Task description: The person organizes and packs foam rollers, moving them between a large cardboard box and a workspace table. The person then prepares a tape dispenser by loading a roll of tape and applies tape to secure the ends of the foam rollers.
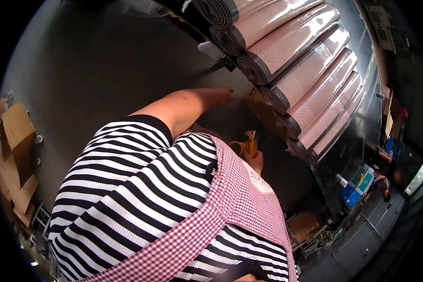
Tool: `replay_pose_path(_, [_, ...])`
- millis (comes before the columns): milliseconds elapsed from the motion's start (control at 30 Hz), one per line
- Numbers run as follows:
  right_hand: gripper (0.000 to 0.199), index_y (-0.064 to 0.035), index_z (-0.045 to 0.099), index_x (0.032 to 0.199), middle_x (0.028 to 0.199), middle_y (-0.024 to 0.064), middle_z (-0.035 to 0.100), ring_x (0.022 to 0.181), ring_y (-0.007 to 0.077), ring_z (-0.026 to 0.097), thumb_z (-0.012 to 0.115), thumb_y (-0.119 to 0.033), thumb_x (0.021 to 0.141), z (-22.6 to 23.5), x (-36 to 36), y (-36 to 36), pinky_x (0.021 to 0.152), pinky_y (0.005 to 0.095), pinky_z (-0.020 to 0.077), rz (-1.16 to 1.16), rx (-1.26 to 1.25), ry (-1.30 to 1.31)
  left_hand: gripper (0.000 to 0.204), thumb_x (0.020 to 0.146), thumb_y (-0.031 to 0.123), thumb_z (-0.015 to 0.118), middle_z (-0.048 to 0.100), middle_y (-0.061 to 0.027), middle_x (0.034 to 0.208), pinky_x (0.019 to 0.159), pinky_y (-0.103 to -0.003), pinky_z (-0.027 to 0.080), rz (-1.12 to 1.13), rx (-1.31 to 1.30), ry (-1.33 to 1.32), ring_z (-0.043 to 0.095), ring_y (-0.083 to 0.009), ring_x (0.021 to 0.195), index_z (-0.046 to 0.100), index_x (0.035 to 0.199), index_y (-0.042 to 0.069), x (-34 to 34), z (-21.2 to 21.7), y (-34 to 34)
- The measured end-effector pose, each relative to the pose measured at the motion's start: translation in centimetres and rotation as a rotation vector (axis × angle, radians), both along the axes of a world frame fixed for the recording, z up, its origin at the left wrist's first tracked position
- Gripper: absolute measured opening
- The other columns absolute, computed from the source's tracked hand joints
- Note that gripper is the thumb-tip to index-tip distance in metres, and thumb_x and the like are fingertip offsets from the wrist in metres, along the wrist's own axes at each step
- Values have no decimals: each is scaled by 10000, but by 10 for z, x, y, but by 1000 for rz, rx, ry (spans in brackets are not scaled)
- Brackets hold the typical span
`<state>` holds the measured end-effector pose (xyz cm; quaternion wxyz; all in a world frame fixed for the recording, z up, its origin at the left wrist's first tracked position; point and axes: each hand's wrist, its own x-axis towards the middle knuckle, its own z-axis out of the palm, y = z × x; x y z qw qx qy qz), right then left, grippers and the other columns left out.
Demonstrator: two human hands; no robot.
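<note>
My left arm reaches out past its striped sleeve, and my left hand (222,97) is close to the ends of the rolled mats. Its fingers are foreshortened and in shade, so their pose is unclear. Close to my apron (239,188), my right hand (255,162) is closed around a yellow tape dispenser (249,144). The dispenser's head points away from my body. Several pink rolled mats (291,56) with dark edges lie side by side in clear shiny wrap, their spiral ends facing me.
A brown cardboard box (265,110) is below the roll ends. More cartons (18,136) stand at the far left. At the right are a blue box (352,195) and another person (383,182). Dark floor (94,61) stretches to the upper left.
</note>
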<state>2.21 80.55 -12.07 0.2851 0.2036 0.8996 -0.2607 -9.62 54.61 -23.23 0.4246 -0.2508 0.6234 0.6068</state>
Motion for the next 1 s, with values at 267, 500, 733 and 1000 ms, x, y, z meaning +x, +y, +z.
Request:
replay_pose_path(267, [431,18,527,1119,1051,159,647,963,240,641,743,-159,790,-4,-61,-136,838,344,489,413,-301,40,211,936,40,532,655,-67,950,728,-277,555,610,14,35,632,-142,800,623,1124,14,187,13,-249])
replay_pose_path(500, [392,5,526,1114,955,91,626,866,149,597,716,-119,794,34,-68,-338,779,289,493,847,-625,108,253,919,28,639,679,-70,935,780,-273,566,1241,142,567,660,-144,838,608,1170,39,285,125,-328])
replay_pose_path(733, [325,-50,522,1126,822,-16,515,598,62,481,646,-57,826,72,-11,-534,483,210,389,723,-1009,-182,101,872,89,722,607,-6,787,701,-219,512,1321,-240,790,566,-83,724,636,915,55,360,171,-454])
replay_pose_path(1000, [289,-76,517,1123,767,-11,511,567,84,481,618,-57,852,103,1,-699,493,223,384,667,-1234,-418,379,997,352,558,505,23,639,562,-227,395,1282,-631,824,460,-59,602,594,774,48,418,175,-590])
